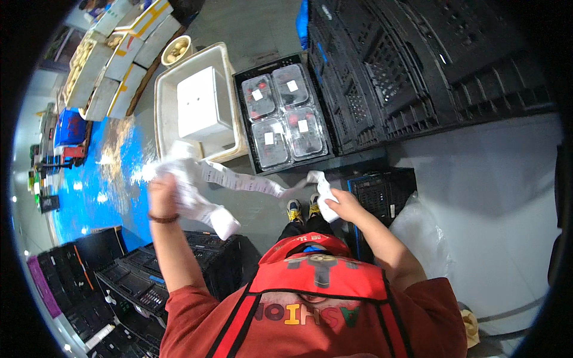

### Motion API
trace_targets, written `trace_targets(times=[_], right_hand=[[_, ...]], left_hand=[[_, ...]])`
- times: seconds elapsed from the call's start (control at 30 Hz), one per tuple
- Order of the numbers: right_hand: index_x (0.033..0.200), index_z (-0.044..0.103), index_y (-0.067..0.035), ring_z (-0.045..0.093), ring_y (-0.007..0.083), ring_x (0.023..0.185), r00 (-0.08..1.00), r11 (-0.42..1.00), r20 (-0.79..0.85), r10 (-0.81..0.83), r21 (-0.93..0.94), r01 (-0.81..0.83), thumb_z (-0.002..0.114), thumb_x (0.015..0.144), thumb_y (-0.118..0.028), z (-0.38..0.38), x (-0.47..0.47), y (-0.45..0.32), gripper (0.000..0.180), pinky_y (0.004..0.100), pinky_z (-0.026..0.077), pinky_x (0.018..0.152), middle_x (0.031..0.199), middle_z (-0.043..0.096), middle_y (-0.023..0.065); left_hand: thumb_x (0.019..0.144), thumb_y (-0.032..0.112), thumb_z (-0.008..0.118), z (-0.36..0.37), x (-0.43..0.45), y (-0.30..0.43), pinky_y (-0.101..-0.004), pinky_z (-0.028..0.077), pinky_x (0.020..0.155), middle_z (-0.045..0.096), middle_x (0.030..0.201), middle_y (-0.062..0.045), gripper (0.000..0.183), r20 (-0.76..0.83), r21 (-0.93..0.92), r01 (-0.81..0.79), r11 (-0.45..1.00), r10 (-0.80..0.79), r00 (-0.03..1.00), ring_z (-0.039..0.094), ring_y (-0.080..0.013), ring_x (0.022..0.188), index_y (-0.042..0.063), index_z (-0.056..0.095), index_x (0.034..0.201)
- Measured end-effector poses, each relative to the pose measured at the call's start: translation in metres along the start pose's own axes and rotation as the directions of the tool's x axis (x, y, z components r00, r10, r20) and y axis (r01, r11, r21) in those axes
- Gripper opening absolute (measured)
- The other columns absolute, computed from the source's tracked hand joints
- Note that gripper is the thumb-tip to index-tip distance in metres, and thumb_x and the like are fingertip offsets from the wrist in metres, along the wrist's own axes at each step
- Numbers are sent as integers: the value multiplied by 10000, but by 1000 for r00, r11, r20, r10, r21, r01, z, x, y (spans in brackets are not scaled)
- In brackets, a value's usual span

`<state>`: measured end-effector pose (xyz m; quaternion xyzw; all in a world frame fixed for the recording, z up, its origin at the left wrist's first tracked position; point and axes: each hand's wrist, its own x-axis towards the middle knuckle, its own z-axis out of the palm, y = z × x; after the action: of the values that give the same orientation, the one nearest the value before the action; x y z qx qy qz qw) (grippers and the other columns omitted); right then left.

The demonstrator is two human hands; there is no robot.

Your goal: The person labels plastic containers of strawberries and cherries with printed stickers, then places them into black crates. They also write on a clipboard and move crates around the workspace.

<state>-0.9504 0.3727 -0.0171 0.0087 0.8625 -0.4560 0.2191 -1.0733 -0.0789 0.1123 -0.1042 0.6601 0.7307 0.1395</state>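
Note:
My left hand (163,194), blurred, grips a loose bunch of white paper label strip (190,201) out to the left. From that bunch a long strip of printed labels (244,181) sags across to my right hand (345,206). The right hand pinches a folded length of the same strip (325,203) between thumb and fingers. Beyond the strip stands a black plastic crate (250,156), holding several clear plastic clamshell boxes (304,138) with some red contents. Each box bears a white label.
Left of the crate sits a white tub (162,107) with a white foam box (197,103) inside. Tall stacks of black crates (358,89) rise at the right. More black crates (134,268) stand at lower left, and foam boxes (98,89) farther back. Clear plastic film (423,232) lies near my right arm.

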Motion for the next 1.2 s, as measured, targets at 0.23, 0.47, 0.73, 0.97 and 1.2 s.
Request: trace_targets(times=[0.23,0.47,0.73,0.97,1.2], right_hand=[[947,607,-41,611,287,826,928,918,236,-287,345,196,643,705,-158,2,0,-85,272,346,460,725,886,634,174],[1089,570,-44,601,188,855,959,609,182,-218,793,-13,676,704,-118,-4,-45,-74,406,304,447,777,948,640,123],[1078,567,-100,585,294,951,963,977,-226,146,184,-105,606,765,-218,48,-84,-52,337,364,466,780,1026,615,119],[1058,568,-34,557,340,968,854,965,-488,181,255,-58,572,695,-87,90,-122,-50,367,399,458,800,1067,580,181],[1155,507,-54,580,353,926,760,777,-471,447,626,-70,649,712,-164,57,-197,-55,478,370,464,782,1000,602,199]], left_hand=[[792,162,677,194,-11,-34,-229,442,712,628,795,-4,178,709,368,366,855,-513,485,529,-78,767,-4,666,858],[742,107,682,217,-12,-62,-313,458,832,621,1033,-94,453,906,90,609,788,-318,278,596,-188,925,-14,531,1152],[800,158,647,262,-31,-75,-288,479,779,642,983,-88,332,845,325,547,771,-496,198,616,-166,857,-6,589,1082],[834,155,618,286,-49,-98,-264,477,753,648,927,-49,252,819,506,321,801,-563,114,607,-129,828,0,611,1033],[818,117,613,326,-63,-88,-277,474,752,651,938,-58,217,759,503,379,777,-607,236,614,-142,835,29,621,1017]])
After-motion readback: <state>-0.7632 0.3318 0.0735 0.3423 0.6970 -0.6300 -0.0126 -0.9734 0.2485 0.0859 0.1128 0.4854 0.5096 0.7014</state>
